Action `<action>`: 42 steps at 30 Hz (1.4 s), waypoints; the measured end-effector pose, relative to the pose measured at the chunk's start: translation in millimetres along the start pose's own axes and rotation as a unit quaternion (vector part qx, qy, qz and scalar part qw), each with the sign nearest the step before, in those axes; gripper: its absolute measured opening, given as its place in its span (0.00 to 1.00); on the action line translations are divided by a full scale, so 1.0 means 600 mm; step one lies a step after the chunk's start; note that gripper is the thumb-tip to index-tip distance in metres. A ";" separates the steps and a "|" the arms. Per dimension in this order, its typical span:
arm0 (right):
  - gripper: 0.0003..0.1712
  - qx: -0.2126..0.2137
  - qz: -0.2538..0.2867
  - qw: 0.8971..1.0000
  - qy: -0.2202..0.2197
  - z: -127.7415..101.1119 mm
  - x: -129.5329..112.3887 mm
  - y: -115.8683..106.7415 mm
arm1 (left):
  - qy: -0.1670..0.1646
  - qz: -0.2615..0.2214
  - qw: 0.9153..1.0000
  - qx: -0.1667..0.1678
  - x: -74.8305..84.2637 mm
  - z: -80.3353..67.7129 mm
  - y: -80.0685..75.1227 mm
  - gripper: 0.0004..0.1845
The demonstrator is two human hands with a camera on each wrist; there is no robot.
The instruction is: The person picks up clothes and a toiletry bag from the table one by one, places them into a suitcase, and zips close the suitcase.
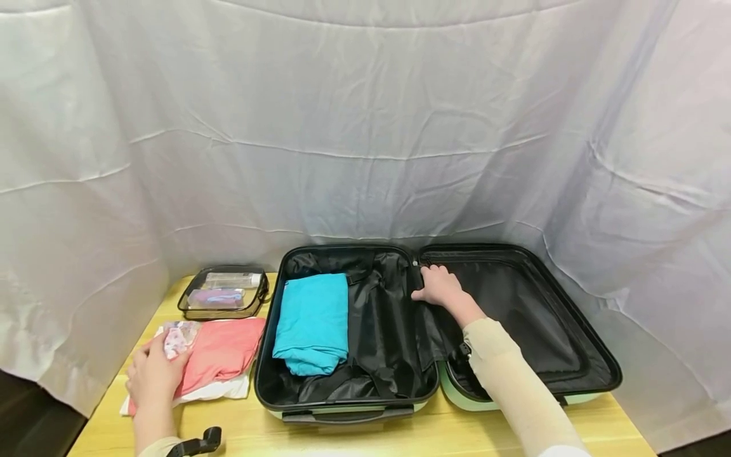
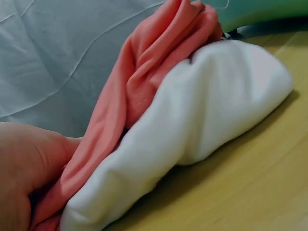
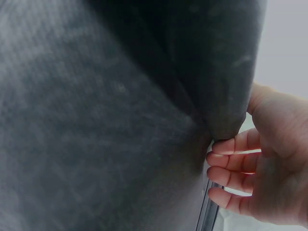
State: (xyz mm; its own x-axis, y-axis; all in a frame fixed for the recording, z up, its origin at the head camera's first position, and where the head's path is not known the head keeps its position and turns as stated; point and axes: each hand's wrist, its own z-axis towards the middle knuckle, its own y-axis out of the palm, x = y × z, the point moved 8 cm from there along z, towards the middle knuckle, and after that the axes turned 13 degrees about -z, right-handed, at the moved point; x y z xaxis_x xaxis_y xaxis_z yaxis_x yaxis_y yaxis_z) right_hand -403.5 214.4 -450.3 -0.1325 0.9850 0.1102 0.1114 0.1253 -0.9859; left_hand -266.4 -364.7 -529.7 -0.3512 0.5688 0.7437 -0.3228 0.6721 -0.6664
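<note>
An open suitcase (image 1: 601, 357) with black lining lies on the wooden table (image 1: 457, 435). A folded teal garment (image 1: 313, 320) sits in its left half. My right hand (image 1: 436, 285) is at the middle hinge, its fingers (image 3: 236, 144) curled round the edge of the black lining divider (image 3: 120, 120). My left hand (image 1: 151, 377) rests at the table's left on a pile of clothes and grips a small floral cloth (image 1: 179, 336). Under it lie a pink garment (image 1: 225, 349) and a white garment (image 1: 217, 390); the left wrist view shows the pink garment (image 2: 144, 82) bunched over the white garment (image 2: 202, 120).
A clear toiletry bag (image 1: 223, 292) with bottles stands behind the clothes pile, beside the suitcase's left wall. White cloth (image 1: 365, 127) hangs around the table on three sides. The suitcase's right half holds nothing I can see. A strip of bare table runs along the front.
</note>
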 end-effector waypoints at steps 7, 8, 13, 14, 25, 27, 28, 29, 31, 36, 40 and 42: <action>0.42 0.005 0.005 1.000 0.005 0.000 0.004 -0.002 | -0.065 -0.015 0.997 -0.046 -0.031 0.012 -0.002 0.61; 0.42 0.004 0.005 1.000 0.004 0.000 0.004 -0.001 | -0.072 -0.014 0.996 -0.053 -0.034 0.014 -0.003 0.63; 0.42 0.001 0.004 1.000 -0.002 0.003 0.000 0.002 | -0.052 -0.024 0.996 -0.073 -0.034 0.021 -0.007 0.60; 0.42 0.001 0.005 1.000 -0.002 0.003 0.000 0.003 | -0.041 -0.026 0.996 -0.072 -0.032 0.023 -0.008 0.58; 0.41 0.009 0.010 1.000 0.000 0.000 0.002 0.000 | 0.045 0.004 0.999 -0.009 -0.005 0.015 -0.011 0.48; 0.41 0.009 0.013 1.000 0.000 -0.001 0.002 -0.001 | 0.059 0.025 0.998 -0.007 0.001 0.009 -0.009 0.47; 0.41 0.009 0.013 1.000 -0.001 -0.002 0.002 -0.001 | 0.066 0.032 0.997 -0.009 0.004 0.005 -0.007 0.47; 0.41 0.009 0.014 1.000 -0.001 -0.002 0.002 -0.002 | 0.072 0.040 0.997 -0.011 0.007 0.002 -0.006 0.46; 0.41 0.009 0.015 1.000 0.000 -0.003 0.003 -0.002 | 0.084 0.051 0.995 -0.014 0.012 -0.003 -0.003 0.45; 0.42 0.009 0.015 1.000 0.001 -0.003 0.004 -0.001 | 0.117 0.053 0.992 -0.002 0.019 -0.011 -0.003 0.42; 0.42 0.009 0.016 1.000 0.001 -0.004 0.002 -0.001 | 0.174 0.066 0.982 0.033 0.036 -0.024 -0.008 0.38; 0.42 0.011 0.017 1.000 0.002 -0.004 0.001 -0.001 | 0.200 0.073 0.976 0.049 0.045 -0.029 -0.010 0.37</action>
State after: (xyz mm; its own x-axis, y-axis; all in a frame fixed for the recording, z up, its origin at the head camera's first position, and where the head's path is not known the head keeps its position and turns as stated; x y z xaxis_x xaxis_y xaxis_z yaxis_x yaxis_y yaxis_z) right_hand -401.3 215.4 -449.4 -0.1261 0.9890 0.0779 0.0948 0.0902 -0.9914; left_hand -258.6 -345.0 -504.5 -0.0359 0.8081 0.5880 -0.3847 0.5318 -0.7544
